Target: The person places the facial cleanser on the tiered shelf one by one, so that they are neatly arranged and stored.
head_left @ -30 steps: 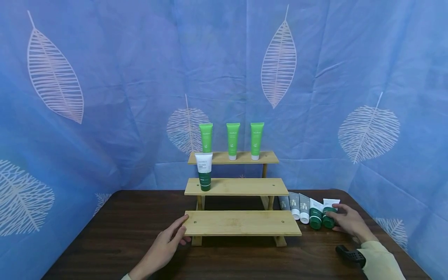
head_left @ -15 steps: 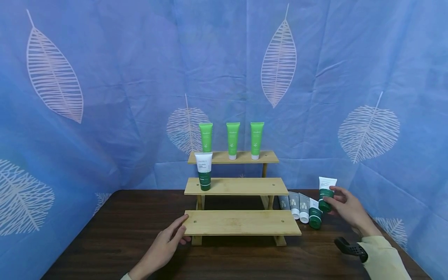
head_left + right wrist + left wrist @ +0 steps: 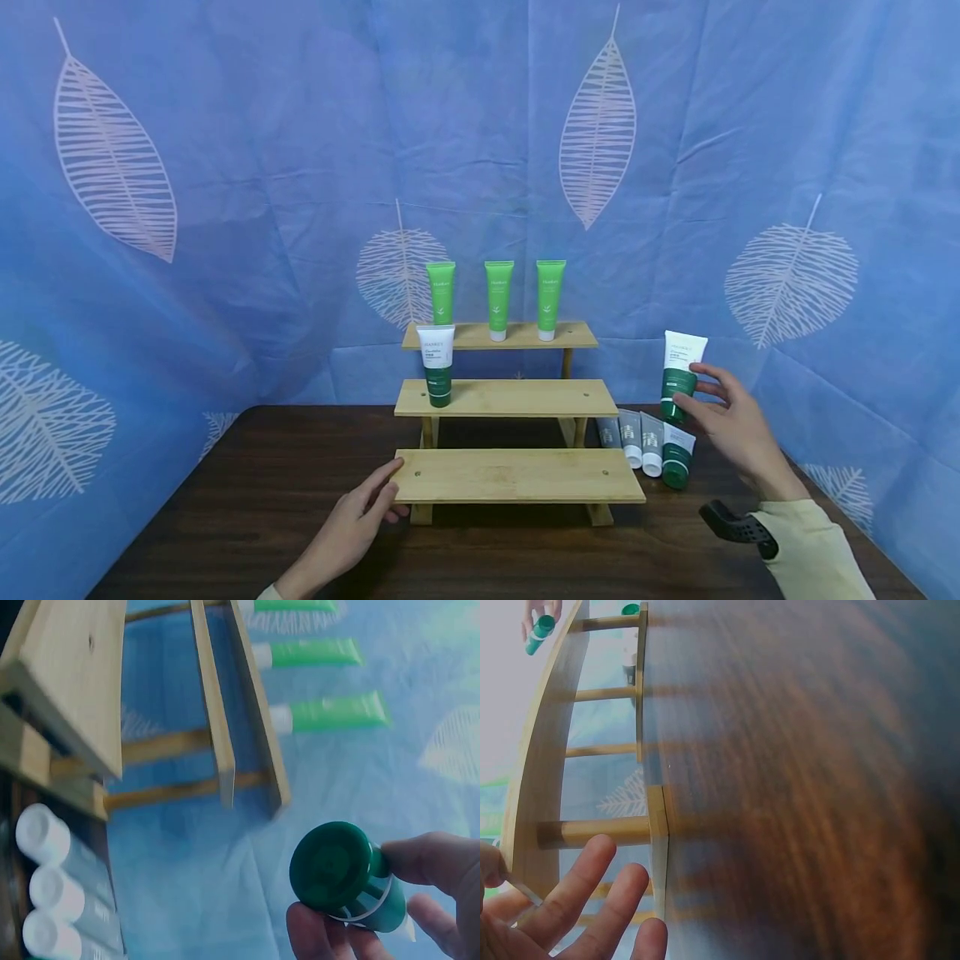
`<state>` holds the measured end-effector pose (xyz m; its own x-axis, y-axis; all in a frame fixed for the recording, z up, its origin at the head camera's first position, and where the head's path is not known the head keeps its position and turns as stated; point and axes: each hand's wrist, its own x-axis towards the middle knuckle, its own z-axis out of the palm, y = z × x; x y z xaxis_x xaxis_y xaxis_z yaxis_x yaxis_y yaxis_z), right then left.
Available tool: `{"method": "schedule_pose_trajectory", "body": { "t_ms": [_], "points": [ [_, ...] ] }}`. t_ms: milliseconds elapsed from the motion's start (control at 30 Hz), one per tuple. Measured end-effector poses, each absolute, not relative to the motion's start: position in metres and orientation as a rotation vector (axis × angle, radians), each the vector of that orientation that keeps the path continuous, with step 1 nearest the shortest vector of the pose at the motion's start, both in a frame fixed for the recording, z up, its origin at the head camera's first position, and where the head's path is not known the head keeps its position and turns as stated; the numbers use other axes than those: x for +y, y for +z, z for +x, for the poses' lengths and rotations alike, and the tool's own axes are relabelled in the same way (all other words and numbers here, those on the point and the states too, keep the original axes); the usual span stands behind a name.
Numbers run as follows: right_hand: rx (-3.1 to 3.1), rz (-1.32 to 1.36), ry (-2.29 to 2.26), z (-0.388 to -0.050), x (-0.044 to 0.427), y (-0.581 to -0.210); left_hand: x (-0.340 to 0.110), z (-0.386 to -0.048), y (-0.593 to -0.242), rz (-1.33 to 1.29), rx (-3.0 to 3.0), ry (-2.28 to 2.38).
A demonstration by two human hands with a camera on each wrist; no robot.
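Note:
My right hand (image 3: 738, 425) holds a white and dark green squeeze tube (image 3: 681, 358) upright above the table at the right. In the right wrist view, thumb and fingers grip the tube near its green cap (image 3: 330, 866). At the left end of the lowest shelf (image 3: 517, 475) of a wooden tiered stand, my left hand (image 3: 345, 529) touches the corner, its other fingers loosely extended below the board in the left wrist view. A matching white and green tube (image 3: 437, 362) stands at the left of the middle shelf. Three bright green tubes (image 3: 498, 300) stand on the top shelf.
Right of the stand, grey tubes (image 3: 652, 446) and one white and green tube (image 3: 677, 457) lie side by side on the dark wooden table (image 3: 315, 475). Behind hangs a blue cloth (image 3: 292, 167) with pale leaf prints.
The right hand has lifted the white and green tube from the right end of the row, raising it and bringing it slightly left. The left hand stays at the shelf corner.

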<state>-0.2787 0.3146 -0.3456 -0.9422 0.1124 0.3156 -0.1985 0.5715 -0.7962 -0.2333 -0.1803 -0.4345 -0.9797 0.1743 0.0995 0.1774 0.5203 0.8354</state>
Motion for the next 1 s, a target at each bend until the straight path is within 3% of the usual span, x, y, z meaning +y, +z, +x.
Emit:
{"method": "schedule_pose_trajectory", "body": {
  "t_ms": [500, 1000],
  "points": [
    [-2.362, 0.243, 1.467, -0.271, 0.251, -0.327, -0.181, -0.235, -0.436, -0.309, -2.736, -1.520],
    [-2.313, 0.483, 1.690, -0.291, 0.168, -0.318, -0.182, -0.235, -0.437, -0.343, -2.726, -1.533]
  ]
}}
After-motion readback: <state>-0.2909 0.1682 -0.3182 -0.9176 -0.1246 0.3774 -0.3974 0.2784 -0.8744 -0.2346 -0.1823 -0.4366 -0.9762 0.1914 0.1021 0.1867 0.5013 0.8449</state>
